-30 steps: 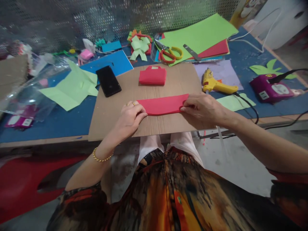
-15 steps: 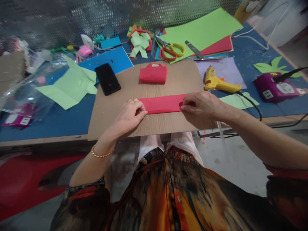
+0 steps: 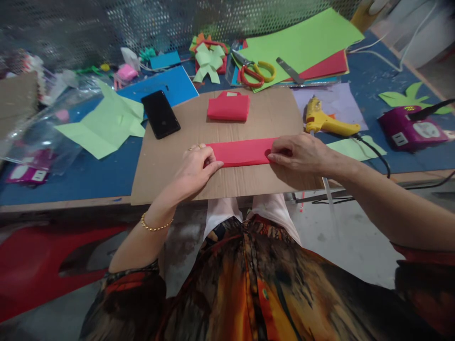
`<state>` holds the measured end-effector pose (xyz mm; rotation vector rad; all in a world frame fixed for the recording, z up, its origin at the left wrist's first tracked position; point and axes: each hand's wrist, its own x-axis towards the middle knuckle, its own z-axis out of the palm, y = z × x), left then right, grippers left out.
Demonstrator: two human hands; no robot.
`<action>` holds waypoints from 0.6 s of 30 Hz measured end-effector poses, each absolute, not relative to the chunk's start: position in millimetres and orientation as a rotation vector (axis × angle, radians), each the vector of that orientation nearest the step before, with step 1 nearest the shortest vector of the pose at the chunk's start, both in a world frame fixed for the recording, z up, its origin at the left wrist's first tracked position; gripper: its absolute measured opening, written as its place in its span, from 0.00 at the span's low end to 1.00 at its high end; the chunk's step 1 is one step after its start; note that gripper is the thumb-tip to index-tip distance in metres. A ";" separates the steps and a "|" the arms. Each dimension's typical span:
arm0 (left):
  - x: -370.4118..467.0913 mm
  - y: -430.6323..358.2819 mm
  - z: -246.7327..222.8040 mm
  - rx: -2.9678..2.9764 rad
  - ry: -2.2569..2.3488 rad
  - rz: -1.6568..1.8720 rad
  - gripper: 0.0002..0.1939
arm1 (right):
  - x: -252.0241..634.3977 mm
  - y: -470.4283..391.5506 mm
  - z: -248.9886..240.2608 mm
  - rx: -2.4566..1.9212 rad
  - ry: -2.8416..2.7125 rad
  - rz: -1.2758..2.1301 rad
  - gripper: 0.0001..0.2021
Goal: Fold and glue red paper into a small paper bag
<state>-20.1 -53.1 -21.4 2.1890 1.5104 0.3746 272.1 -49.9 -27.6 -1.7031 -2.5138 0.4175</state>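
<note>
1. L hand (image 3: 199,166) & R hand (image 3: 304,151) apart, each pinching one end of red strip (image 3: 243,150), on cardboard (image 3: 167,177).
2. Strip's near edge straighter vs 1 s ago; prob. better lined up.
3. Beyond: folded red piece (image 3: 229,109), unmoved.

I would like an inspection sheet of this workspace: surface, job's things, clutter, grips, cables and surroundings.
Surface: cardboard sheet on a blue tabletop.
Job's things: red strip over the cardboard; red folded piece beyond it.
Clutter: phone at the cardboard's left edge; scissors partly on a green sheet; yellow glue gun at right.
Grips: left hand holds the strip's left end; right hand holds its right end.
Cables: black cable from the glue gun; black cord at the purple box; white cable, far right.
Surroundings: perforated panel behind; red object at lower left.
</note>
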 end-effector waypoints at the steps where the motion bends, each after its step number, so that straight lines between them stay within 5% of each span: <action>1: -19.7 -53.3 -21.7 2.193 1.513 0.374 0.16 | 272.3 -50.3 -28.7 -1.689 -2.516 0.401 0.14; 18: -18.6 -54.9 -28.6 2.259 1.514 0.394 0.14 | 277.1 -55.1 -37.2 -1.598 -2.345 0.539 0.08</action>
